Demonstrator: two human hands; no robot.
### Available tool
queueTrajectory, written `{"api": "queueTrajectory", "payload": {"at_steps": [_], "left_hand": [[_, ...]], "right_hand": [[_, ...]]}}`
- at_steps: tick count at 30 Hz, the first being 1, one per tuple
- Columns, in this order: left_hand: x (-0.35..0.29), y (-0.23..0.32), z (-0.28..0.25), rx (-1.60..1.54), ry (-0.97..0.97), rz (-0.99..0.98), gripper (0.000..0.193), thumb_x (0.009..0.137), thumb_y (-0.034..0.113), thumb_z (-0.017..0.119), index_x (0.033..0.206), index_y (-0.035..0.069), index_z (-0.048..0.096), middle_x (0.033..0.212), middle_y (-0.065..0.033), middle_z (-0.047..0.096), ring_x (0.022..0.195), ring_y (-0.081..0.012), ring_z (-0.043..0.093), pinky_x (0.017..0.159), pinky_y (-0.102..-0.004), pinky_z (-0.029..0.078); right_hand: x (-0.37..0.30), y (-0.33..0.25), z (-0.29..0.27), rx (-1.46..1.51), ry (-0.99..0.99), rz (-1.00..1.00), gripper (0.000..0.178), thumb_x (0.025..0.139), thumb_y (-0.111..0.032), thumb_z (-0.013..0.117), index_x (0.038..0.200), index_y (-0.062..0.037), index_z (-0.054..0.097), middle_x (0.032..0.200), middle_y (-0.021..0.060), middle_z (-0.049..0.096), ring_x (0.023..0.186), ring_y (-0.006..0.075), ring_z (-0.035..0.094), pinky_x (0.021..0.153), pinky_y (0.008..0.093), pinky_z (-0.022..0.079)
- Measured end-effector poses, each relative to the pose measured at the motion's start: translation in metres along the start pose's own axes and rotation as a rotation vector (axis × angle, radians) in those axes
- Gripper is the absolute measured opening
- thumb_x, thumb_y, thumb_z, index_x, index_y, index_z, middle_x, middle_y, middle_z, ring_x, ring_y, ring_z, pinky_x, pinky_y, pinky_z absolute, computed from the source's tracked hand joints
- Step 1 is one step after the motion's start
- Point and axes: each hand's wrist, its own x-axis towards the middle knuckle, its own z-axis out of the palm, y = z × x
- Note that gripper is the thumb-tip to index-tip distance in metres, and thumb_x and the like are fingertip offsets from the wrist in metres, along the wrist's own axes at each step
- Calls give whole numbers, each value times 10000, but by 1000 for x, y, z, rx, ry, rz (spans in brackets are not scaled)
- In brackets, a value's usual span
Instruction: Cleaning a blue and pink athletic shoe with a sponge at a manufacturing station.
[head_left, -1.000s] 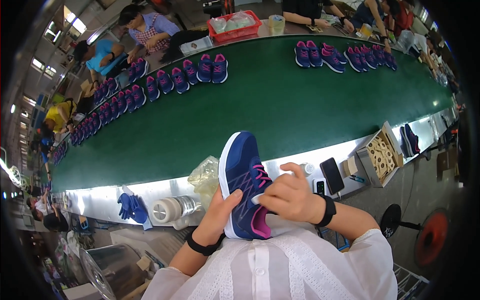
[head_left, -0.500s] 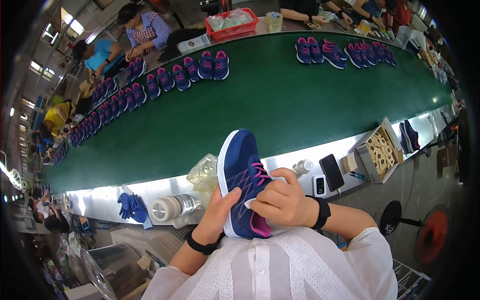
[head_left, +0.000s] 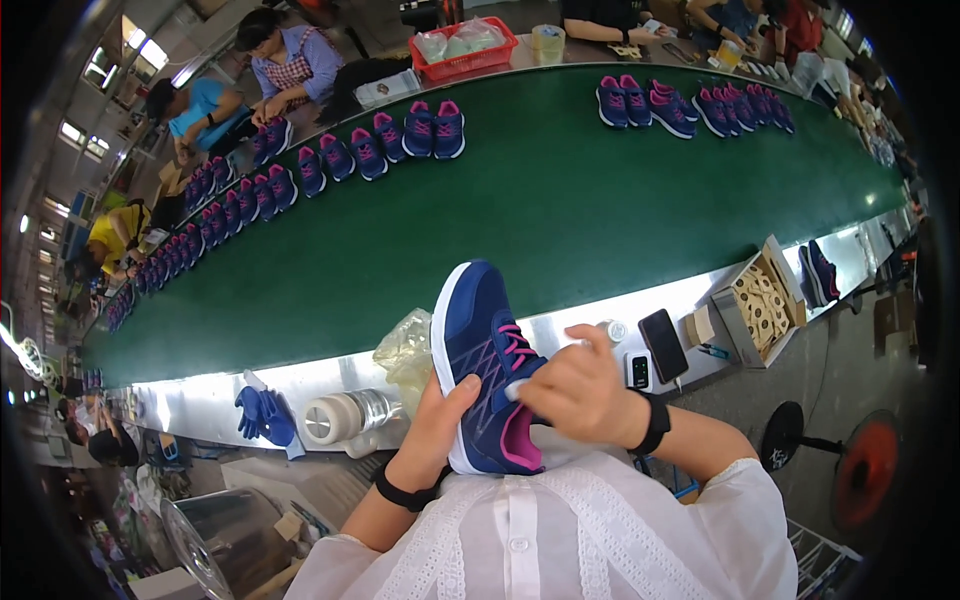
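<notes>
A navy sneaker [head_left: 487, 350] with pink laces, a pink lining and a white sole is held up in front of my chest, toe pointing away. My left hand [head_left: 437, 425] grips it along the sole side, thumb pressed on the patterned upper. My right hand [head_left: 575, 395] is beside the shoe's tongue and opening, fingers curled and index finger raised. Between its fingertips shows a small white piece [head_left: 515, 390], too small to name, next to the tongue.
Pairs of sneakers [head_left: 433, 130] line the green conveyor belt [head_left: 560, 200]. On the metal ledge are a bottle [head_left: 345, 415], blue gloves [head_left: 265, 415], a plastic bag [head_left: 408, 355], a phone [head_left: 663, 345] and a box of card pieces [head_left: 765, 310]. A fan [head_left: 865, 470] stands right; co-workers sit opposite.
My right hand has moved right and slightly up, a little away from the shoe's opening. The sneaker tilts a little to the left. Shoes on the belt have shifted slightly right.
</notes>
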Motion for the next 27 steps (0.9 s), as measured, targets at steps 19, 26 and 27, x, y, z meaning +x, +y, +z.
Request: {"api": "queueTrajectory", "payload": {"at_steps": [19, 26, 27], "left_hand": [[5, 4, -12, -19, -23, 68, 568, 925, 234, 534, 1396, 8, 311, 1296, -139, 509, 1142, -218, 555, 975, -341, 465], [2, 4, -24, -63, 4, 105, 595, 918, 250, 544, 1401, 0, 302, 1320, -141, 491, 1168, -229, 539, 998, -355, 447], [1, 3, -24, -64, 5, 108, 595, 918, 250, 544, 1401, 0, 302, 1320, -141, 491, 1168, -229, 539, 998, -355, 447]], "right_hand": [[3, 27, -10, -36, 94, 303, 94, 713, -23, 662, 775, -89, 639, 741, 17, 543, 690, 198, 511, 832, 396, 409], [-42, 26, 0, 387, 267, 960, 54, 797, -57, 670, 821, -33, 627, 808, 64, 590, 714, 238, 510, 689, 321, 422], [-50, 28, 1, 388, 266, 957, 54, 797, -57, 670, 821, -33, 627, 808, 64, 590, 714, 238, 510, 689, 321, 422]]}}
